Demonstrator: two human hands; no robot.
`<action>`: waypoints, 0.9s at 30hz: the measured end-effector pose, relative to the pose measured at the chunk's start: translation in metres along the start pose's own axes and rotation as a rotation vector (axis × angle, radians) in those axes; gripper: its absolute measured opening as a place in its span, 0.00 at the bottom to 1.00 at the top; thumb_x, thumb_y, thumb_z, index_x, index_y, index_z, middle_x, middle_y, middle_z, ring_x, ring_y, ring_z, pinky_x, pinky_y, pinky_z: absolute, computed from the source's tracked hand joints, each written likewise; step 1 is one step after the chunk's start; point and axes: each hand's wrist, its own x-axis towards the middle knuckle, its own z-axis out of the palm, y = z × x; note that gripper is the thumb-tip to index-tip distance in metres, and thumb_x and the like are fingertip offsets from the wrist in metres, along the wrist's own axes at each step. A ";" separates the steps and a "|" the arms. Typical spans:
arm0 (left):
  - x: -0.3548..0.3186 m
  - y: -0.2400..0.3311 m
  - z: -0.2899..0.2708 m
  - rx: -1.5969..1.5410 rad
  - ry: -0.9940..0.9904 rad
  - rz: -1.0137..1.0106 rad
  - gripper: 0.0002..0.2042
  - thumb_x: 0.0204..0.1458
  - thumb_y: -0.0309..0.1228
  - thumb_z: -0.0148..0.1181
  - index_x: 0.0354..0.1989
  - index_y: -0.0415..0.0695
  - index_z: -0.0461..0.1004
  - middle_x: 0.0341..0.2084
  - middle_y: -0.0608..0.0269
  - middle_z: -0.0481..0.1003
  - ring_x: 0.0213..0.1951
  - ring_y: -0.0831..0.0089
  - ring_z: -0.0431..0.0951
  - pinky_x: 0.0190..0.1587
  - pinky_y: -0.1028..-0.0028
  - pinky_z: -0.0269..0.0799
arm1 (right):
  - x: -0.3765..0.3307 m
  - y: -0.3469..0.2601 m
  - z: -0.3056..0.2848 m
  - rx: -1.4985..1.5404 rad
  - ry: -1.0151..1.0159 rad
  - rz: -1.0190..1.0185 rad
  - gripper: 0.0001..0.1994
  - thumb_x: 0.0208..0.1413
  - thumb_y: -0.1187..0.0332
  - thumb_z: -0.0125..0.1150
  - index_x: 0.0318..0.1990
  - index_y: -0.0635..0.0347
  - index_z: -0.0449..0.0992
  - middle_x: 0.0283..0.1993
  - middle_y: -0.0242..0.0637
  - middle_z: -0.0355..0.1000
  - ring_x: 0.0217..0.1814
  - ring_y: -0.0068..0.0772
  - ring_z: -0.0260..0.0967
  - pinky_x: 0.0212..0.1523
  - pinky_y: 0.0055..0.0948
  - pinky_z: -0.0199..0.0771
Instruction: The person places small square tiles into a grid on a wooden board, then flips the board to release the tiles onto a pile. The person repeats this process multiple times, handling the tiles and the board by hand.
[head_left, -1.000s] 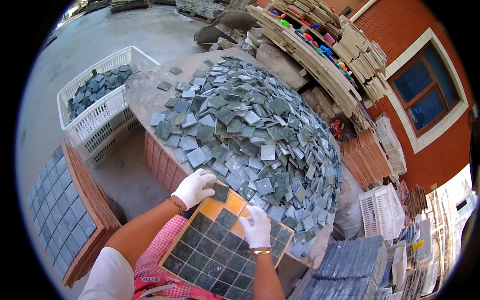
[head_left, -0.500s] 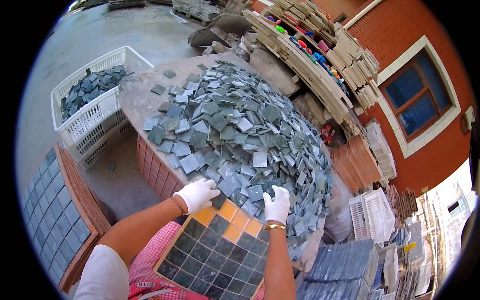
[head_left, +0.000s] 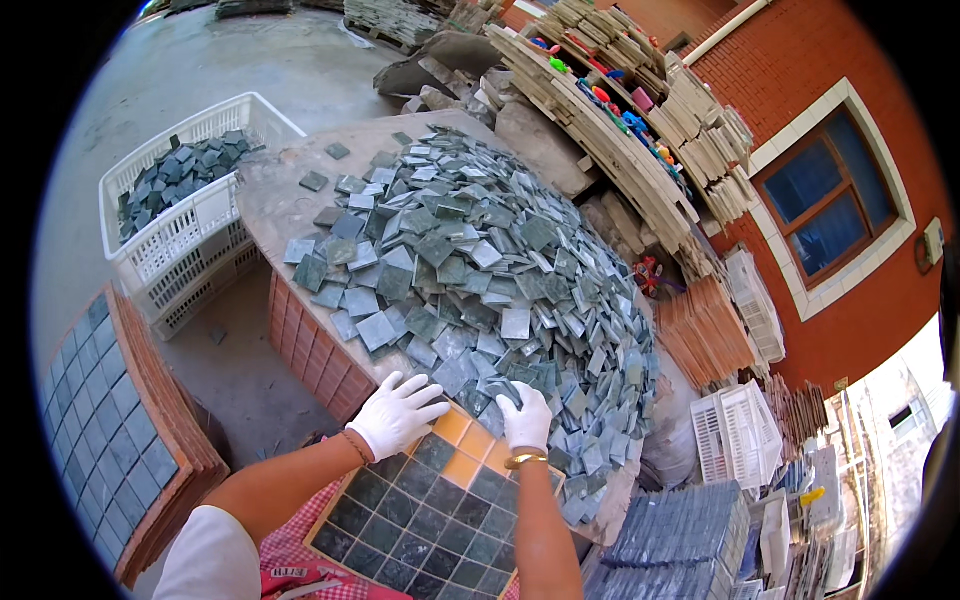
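A shallow grid tray (head_left: 460, 469) with an orange base lies before me, most of its squares filled with dark green stone tiles (head_left: 402, 508). A few orange squares show bare along its far edge. My left hand (head_left: 398, 415), in a white glove, rests over the far left corner with its fingers stretched out and apart. At the near edge of the tile pile, my gloved right hand (head_left: 526, 416) pinches a dark stone tile (head_left: 495, 387); its fingers partly cover that tile. Just beyond both hands rises the big heap of loose square tiles (head_left: 450, 250).
White plastic crates (head_left: 190, 240) holding tiles stand at the left. A stack of tile-filled trays (head_left: 110, 420) is nearer. To the right are wrapped tile stacks (head_left: 670, 530), white baskets (head_left: 738, 435) and reddish trays (head_left: 705, 330). Stacked boards (head_left: 600, 130) lie behind the heap.
My right hand has moved left, from the heap toward the tray's far edge, with a tile in its fingers. My left hand has come slightly nearer, its fingers spreading over the tray corner.
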 end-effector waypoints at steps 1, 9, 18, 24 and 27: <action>0.000 0.000 0.002 -0.038 0.006 -0.008 0.23 0.43 0.36 0.65 0.50 0.51 0.69 0.54 0.63 0.66 0.58 0.64 0.62 0.57 0.60 0.57 | 0.002 0.007 0.000 0.043 0.076 -0.057 0.17 0.50 0.64 0.65 0.47 0.56 0.77 0.39 0.44 0.75 0.38 0.43 0.74 0.38 0.34 0.76; -0.005 0.006 0.000 -0.072 0.132 -0.119 0.28 0.44 0.41 0.65 0.54 0.45 0.68 0.58 0.57 0.63 0.61 0.56 0.60 0.62 0.58 0.55 | -0.008 -0.011 -0.030 0.669 -0.187 0.416 0.18 0.57 0.69 0.57 0.55 0.61 0.72 0.36 0.34 0.76 0.23 0.22 0.73 0.22 0.22 0.73; 0.021 0.042 -0.006 -0.699 0.032 -0.423 0.25 0.52 0.35 0.60 0.58 0.41 0.62 0.44 0.46 0.74 0.46 0.51 0.76 0.48 0.64 0.72 | -0.049 -0.060 -0.030 0.936 -0.414 0.314 0.18 0.55 0.68 0.60 0.53 0.63 0.74 0.37 0.31 0.75 0.30 0.18 0.71 0.28 0.19 0.71; 0.025 0.030 0.002 -0.780 0.058 -0.621 0.10 0.54 0.28 0.54 0.42 0.39 0.69 0.33 0.52 0.77 0.36 0.59 0.79 0.40 0.68 0.74 | -0.055 -0.065 -0.016 1.031 -0.417 0.390 0.19 0.52 0.72 0.62 0.52 0.66 0.74 0.36 0.35 0.76 0.30 0.24 0.73 0.31 0.22 0.74; 0.034 0.019 0.007 -1.020 0.031 -0.549 0.11 0.53 0.31 0.58 0.40 0.38 0.70 0.32 0.53 0.76 0.36 0.65 0.77 0.41 0.70 0.72 | -0.049 -0.050 -0.006 1.129 -0.216 0.513 0.12 0.54 0.73 0.62 0.45 0.66 0.76 0.32 0.34 0.75 0.25 0.24 0.71 0.29 0.23 0.74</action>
